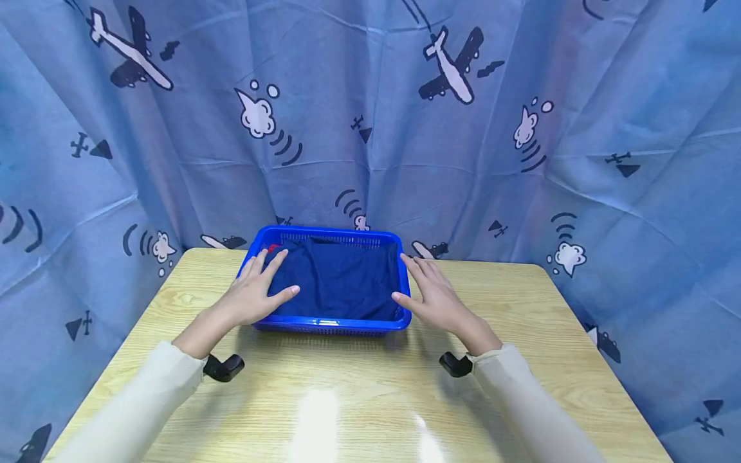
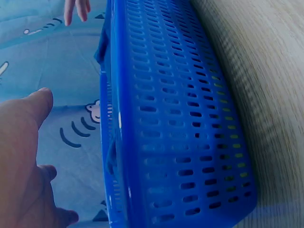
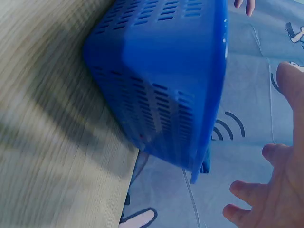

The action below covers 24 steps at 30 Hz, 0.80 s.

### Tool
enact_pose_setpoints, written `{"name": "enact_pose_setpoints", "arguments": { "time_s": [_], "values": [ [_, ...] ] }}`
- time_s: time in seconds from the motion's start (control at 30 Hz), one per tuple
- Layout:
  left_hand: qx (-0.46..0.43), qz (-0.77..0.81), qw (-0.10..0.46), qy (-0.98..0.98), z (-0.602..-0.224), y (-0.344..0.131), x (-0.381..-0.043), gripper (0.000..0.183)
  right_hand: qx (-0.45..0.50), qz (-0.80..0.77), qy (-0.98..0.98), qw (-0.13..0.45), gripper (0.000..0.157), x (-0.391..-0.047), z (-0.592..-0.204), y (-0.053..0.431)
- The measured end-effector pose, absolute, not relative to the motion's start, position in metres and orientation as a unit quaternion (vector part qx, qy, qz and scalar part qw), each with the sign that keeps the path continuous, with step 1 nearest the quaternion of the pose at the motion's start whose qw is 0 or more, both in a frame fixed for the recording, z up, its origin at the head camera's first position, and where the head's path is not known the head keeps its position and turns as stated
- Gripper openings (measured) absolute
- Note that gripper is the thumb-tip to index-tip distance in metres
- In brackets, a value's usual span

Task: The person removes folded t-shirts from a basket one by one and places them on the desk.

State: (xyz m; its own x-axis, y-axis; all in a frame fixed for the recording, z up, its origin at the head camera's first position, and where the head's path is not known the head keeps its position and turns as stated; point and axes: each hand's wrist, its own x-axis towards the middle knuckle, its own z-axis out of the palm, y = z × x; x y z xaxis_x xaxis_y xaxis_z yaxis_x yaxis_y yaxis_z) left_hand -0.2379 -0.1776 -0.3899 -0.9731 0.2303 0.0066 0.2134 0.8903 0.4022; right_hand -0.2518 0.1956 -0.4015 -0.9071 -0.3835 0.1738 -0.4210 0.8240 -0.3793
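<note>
A blue plastic basket [image 1: 332, 323] with slotted sides stands at the back of the wooden table. Dark navy cloth [image 1: 341, 276] lies inside it, with a small red patch [image 1: 273, 248] at its far left corner. My left hand [image 1: 250, 296] hovers over the basket's left side, fingers spread and holding nothing. By the right rim is my right hand [image 1: 434, 296], its fingers also spread with nothing in them. Both wrist views show a gap between the fingers and the basket wall [image 2: 175, 114]. Whether any fingertip touches the rim I cannot tell.
The light wooden table [image 1: 347, 386] extends in front of the basket and to both sides. Behind it hangs a blue curtain [image 1: 324, 128] printed with planes, close to the table's back edge. A black curved piece [image 1: 224, 368] sits at each wrist.
</note>
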Motion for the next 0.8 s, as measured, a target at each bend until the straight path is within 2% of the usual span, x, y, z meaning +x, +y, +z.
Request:
{"name": "enact_pose_setpoints", "arguments": {
  "time_s": [0.43, 0.6, 0.8],
  "values": [
    [0.160, 0.261, 0.106, 0.946, -0.381, -0.186, -0.262, 0.078, 0.206, 0.260, -0.942, -0.056, 0.083, -0.276, -0.395, 0.175],
    [0.177, 0.302, 0.151, 0.924, -0.377, -0.188, -0.273, 0.073, 0.208, 0.220, -0.951, -0.067, 0.083, -0.285, -0.391, 0.170],
    [0.142, 0.298, 0.219, 0.918, -0.381, -0.189, -0.282, 0.076, 0.198, 0.122, -0.969, -0.077, 0.090, -0.290, -0.384, 0.156]
  ]
}}
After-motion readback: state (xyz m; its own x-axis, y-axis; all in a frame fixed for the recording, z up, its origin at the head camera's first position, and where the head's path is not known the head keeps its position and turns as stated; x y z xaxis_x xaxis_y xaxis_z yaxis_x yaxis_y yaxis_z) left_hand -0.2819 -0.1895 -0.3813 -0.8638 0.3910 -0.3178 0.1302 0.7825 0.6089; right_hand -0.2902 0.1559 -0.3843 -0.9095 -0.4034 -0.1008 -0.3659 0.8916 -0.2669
